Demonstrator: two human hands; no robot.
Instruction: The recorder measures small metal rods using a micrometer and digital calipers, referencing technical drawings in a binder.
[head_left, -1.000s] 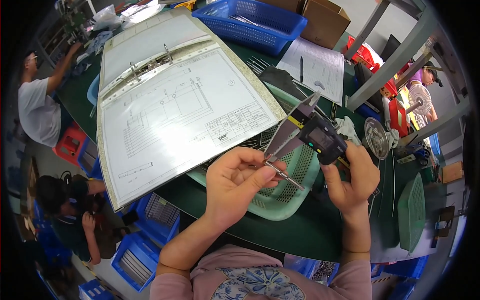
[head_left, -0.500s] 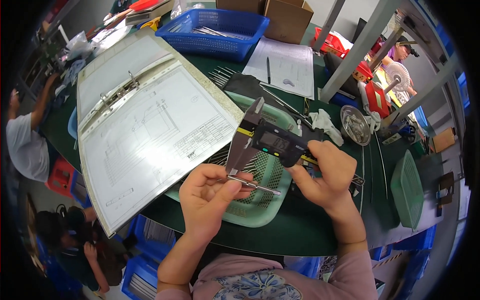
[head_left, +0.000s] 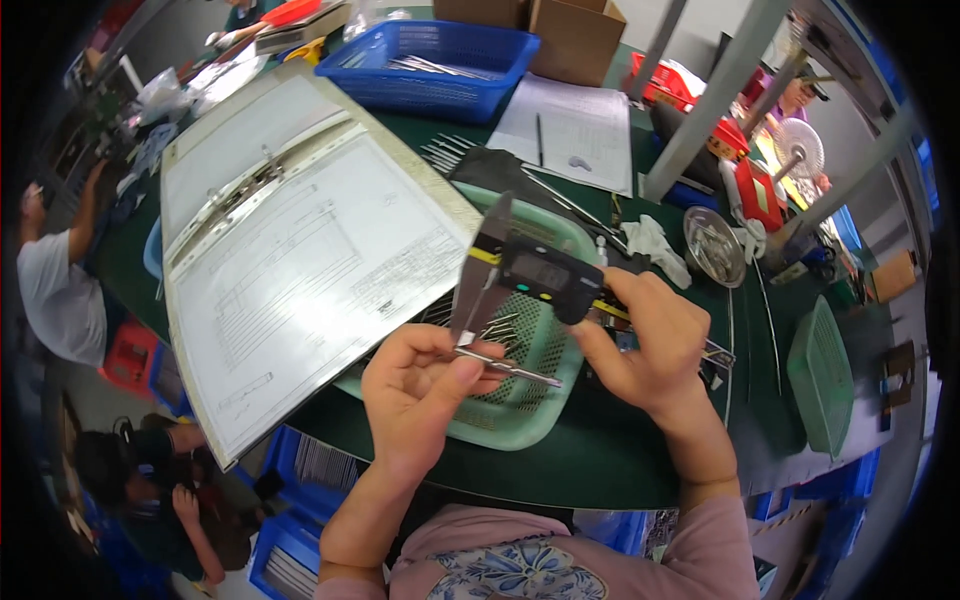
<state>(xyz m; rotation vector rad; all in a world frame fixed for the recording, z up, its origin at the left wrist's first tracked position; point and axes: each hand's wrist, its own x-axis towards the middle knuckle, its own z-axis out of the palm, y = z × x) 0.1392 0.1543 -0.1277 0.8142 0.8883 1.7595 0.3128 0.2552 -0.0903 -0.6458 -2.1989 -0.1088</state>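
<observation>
Between the thumb and fingers of my left hand [head_left: 415, 385] is a thin metal rod [head_left: 520, 372], its free end pointing right. My right hand [head_left: 655, 335] grips a digital caliper [head_left: 548, 278] by its slide, thumb below the display. The caliper's jaws reach down to the rod near my left fingertips; whether they touch it is hard to tell. Beneath both hands sits a light green perforated basket [head_left: 545, 415] with several metal rods in it. An open ring binder [head_left: 300, 270] with a technical drawing lies to the left, partly over the basket.
A blue basket [head_left: 345, 85] with rods stands at the back, beside a cardboard box [head_left: 570, 45] and a paper sheet [head_left: 590, 130] with a pen. To the right are a metal bowl [head_left: 712, 250], a white glove [head_left: 655, 250] and another green basket [head_left: 820, 380]. Other people work at the left.
My right hand has slid slightly left along the caliper, and its far end shows more at the right. The rod stays in my left hand; the whole view has shifted a little.
</observation>
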